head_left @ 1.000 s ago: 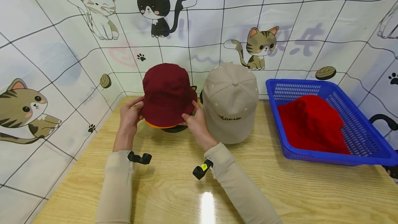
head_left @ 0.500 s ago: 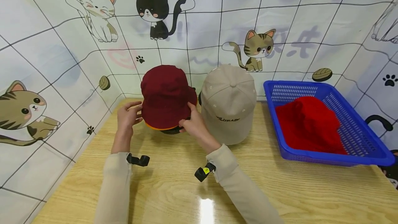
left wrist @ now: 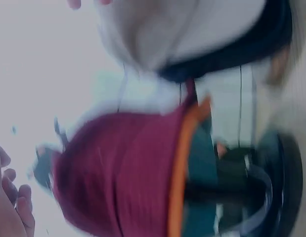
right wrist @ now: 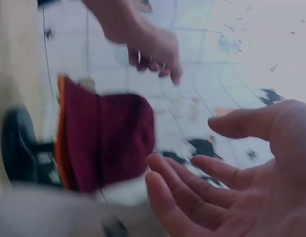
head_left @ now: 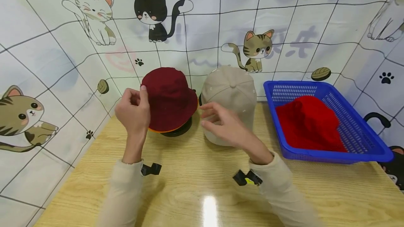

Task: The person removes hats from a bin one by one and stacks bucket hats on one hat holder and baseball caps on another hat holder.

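A maroon bucket hat (head_left: 168, 97) with an orange-edged brim sits on a black stand, whose round base (head_left: 176, 129) shows under it in the head view. My left hand (head_left: 134, 111) is raised at the hat's left side, fingers loosely bent and holding nothing. In the right wrist view this left hand (right wrist: 153, 47) hangs apart from the hat. My right hand (head_left: 225, 123) is in front of a beige baseball cap (head_left: 231, 87), overlapping it in the head view. Its fingers (right wrist: 202, 192) are spread and relaxed with nothing between them. The left wrist view is blurred.
At the right stands a blue plastic basket (head_left: 367, 136) with a red fabric item (head_left: 312, 122) in it. Behind the hats, a wall covering (head_left: 202, 34) with printed cats rises from the back of the wooden table (head_left: 189, 185).
Both hands have come away from the maroon hat's brim. The left has risen beside the hat; the right has moved rightward in front of the beige cap. The hat stays on its stand.
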Demonstrator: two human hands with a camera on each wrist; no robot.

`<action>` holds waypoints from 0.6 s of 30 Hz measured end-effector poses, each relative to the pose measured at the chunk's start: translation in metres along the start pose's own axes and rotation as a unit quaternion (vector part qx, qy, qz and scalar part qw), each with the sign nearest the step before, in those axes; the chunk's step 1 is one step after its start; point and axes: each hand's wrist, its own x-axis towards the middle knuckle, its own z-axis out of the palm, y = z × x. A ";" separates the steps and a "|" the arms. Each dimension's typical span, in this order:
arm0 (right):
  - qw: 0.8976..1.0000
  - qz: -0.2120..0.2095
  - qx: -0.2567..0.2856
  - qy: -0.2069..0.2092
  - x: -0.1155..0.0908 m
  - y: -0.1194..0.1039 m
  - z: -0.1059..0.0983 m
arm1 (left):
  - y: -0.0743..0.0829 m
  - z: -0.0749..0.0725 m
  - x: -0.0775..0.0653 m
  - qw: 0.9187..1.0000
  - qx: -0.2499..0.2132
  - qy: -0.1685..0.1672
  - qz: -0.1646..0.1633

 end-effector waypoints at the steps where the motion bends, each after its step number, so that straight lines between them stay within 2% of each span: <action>1: 1.000 -0.001 0.001 0.016 -0.006 0.001 -0.012 | 0.011 0.003 -0.007 1.000 -0.014 -0.016 0.021; 4: 0.997 0.003 -0.014 0.072 -0.025 0.008 -0.048 | 0.039 0.014 -0.034 0.992 -0.052 -0.076 0.086; 6: 0.994 0.004 -0.038 0.104 -0.038 0.016 -0.072 | 0.058 0.021 -0.058 0.981 -0.067 -0.124 0.131; 8: 0.988 0.006 -0.071 0.139 -0.049 0.026 -0.096 | 0.075 0.031 -0.085 0.967 -0.076 -0.173 0.173; 11: 0.973 0.020 -0.145 0.177 -0.065 0.046 -0.131 | 0.095 0.046 -0.125 0.937 -0.082 -0.256 0.221; 13: 0.959 0.047 -0.207 0.187 -0.075 0.061 -0.154 | 0.107 0.055 -0.149 0.917 -0.086 -0.314 0.232; 14: 0.952 0.068 -0.235 0.182 -0.080 0.068 -0.164 | 0.113 0.059 -0.159 0.908 -0.084 -0.342 0.227; 16: 0.941 0.099 -0.284 0.155 -0.090 0.084 -0.184 | 0.122 0.067 -0.176 0.891 -0.072 -0.398 0.204; 18: 0.932 0.131 -0.316 0.123 -0.096 0.098 -0.200 | 0.130 0.076 -0.189 0.874 -0.060 -0.454 0.163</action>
